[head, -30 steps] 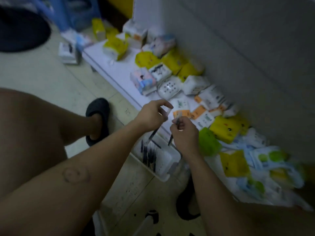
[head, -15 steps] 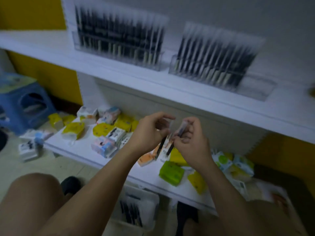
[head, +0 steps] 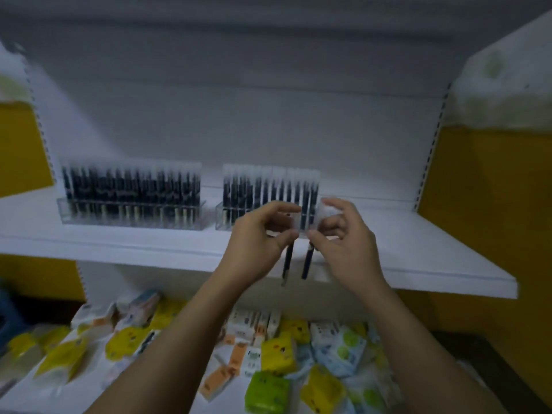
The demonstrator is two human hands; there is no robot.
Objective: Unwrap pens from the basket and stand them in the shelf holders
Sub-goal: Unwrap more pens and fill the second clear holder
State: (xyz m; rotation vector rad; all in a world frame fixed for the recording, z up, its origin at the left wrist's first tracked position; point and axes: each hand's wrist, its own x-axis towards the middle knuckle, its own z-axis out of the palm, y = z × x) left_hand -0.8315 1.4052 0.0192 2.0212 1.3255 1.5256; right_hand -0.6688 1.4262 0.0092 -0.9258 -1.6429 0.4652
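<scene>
My left hand (head: 258, 240) and my right hand (head: 343, 239) are raised side by side in front of the right pen holder (head: 270, 198). Each pinches a dark pen by its top end: the left pen (head: 287, 262) and the right pen (head: 307, 262) hang downward below my fingers. Clear wrapping (head: 324, 212) shows between my fingertips. A second clear holder (head: 131, 195), full of upright dark pens with pale caps, stands on the white shelf (head: 418, 252) to the left. The basket is out of view.
Below the shelf, a lower white shelf (head: 18, 398) carries several small packets in yellow, green, white and orange. Yellow wall panels flank the shelf unit on both sides. The shelf stretch right of the holders holds nothing.
The view has swung up from the floor and basket to the pen shelf. Both hands have risen with the pens to the front of the right holder.
</scene>
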